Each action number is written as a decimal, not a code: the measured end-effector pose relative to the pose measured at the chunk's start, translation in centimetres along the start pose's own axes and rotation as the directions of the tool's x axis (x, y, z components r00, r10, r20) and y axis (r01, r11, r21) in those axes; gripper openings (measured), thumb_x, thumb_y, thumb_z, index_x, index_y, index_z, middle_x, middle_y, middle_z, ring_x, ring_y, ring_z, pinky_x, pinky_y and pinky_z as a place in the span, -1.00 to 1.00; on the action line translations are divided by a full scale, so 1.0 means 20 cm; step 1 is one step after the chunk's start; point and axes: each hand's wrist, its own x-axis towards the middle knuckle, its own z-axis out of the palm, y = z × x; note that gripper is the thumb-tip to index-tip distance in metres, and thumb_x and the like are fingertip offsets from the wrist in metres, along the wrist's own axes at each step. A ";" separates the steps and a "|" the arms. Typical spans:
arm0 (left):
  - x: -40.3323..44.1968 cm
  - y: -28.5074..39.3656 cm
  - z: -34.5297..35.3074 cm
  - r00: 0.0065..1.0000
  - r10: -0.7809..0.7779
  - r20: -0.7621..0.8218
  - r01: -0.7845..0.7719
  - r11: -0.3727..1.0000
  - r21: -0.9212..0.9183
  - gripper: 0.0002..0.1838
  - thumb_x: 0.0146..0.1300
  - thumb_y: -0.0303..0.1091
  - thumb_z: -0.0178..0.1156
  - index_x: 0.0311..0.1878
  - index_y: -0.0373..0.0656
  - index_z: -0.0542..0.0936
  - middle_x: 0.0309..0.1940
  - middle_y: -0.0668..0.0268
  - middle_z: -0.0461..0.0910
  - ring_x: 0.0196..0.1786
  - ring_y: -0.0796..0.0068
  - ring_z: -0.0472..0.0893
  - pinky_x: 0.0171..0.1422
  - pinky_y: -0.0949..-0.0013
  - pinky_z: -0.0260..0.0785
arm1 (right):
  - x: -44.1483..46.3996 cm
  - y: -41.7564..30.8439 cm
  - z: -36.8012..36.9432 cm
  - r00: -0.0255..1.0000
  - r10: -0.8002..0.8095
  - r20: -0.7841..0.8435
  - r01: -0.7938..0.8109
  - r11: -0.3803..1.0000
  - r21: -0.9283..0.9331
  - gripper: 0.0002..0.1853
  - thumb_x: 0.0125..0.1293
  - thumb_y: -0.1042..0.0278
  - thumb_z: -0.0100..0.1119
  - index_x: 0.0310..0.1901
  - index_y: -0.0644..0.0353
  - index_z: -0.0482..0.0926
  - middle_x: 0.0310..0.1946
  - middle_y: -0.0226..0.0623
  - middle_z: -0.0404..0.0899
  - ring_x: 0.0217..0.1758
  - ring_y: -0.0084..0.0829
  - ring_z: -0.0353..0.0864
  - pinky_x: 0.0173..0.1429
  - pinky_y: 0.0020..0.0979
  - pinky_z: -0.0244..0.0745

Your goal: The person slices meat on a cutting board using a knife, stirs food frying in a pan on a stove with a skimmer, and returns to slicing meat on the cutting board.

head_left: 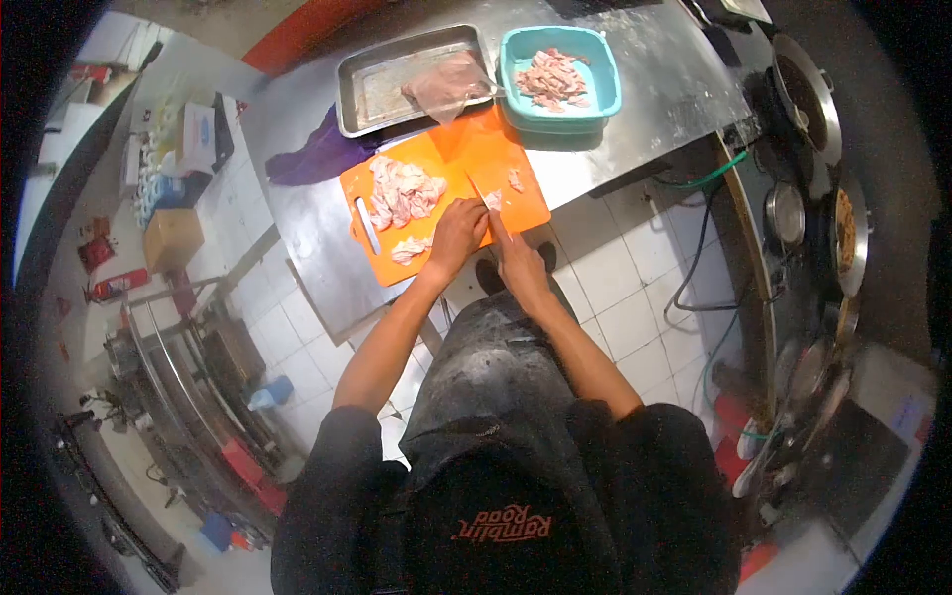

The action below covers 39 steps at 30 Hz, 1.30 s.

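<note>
Raw meat (pixel 405 188), probably chicken, is being sliced on an orange cutting board (pixel 451 151), with the work looking only partway through.

The right hand (pixel 523 270) is gripping a knife (pixel 478 187); the left hand (pixel 458 231) is curling close beside the blade, though whether it is pinning the small piece of meat (pixel 494 200) lying there, one cannot tell. The heap of pieces (pixel 548 77) sitting in the turquoise basin (pixel 561 126) is probably counting as done. A large pile at the board's left and a smaller clump (pixel 410 250) toward its near edge are seemingly waiting, their cuts being hard to make out. More meat is resting in a clear plastic bag (pixel 451 89) on the metal tray (pixel 369 94), apparently untouched.
</note>
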 end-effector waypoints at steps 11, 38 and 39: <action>0.01 0.05 -0.01 1.000 -0.001 -0.029 0.001 1.000 0.005 -0.86 0.26 -0.49 0.29 -0.15 -0.33 0.70 -0.12 0.12 0.70 -0.06 0.04 0.64 0.06 0.14 0.51 | -0.10 0.05 0.04 0.999 0.022 -0.025 -0.019 0.992 0.125 -0.11 0.34 0.60 0.04 0.66 -0.17 0.01 -0.14 0.12 0.63 -0.21 0.21 0.69 -0.11 0.14 0.61; -0.07 -0.05 -0.10 0.999 0.024 -0.041 -0.027 0.997 -0.070 -0.82 0.17 -0.52 0.40 -0.15 -0.31 0.70 -0.10 0.13 0.67 -0.04 0.08 0.66 0.08 0.17 0.54 | -0.27 -0.05 0.01 0.993 0.057 0.104 -0.062 0.997 0.045 -0.21 0.49 0.40 0.08 0.66 -0.17 -0.01 -0.21 0.08 0.61 -0.27 0.20 0.68 -0.18 0.14 0.60; -0.08 -0.06 -0.09 0.998 0.032 -0.045 -0.034 0.998 -0.046 -0.84 0.19 -0.52 0.38 -0.16 -0.31 0.70 -0.12 0.13 0.68 -0.06 0.07 0.66 0.07 0.16 0.54 | -0.28 -0.04 0.02 0.994 0.053 0.097 -0.059 0.997 0.056 -0.21 0.49 0.40 0.08 0.66 -0.17 -0.01 -0.19 0.10 0.61 -0.27 0.21 0.68 -0.19 0.14 0.59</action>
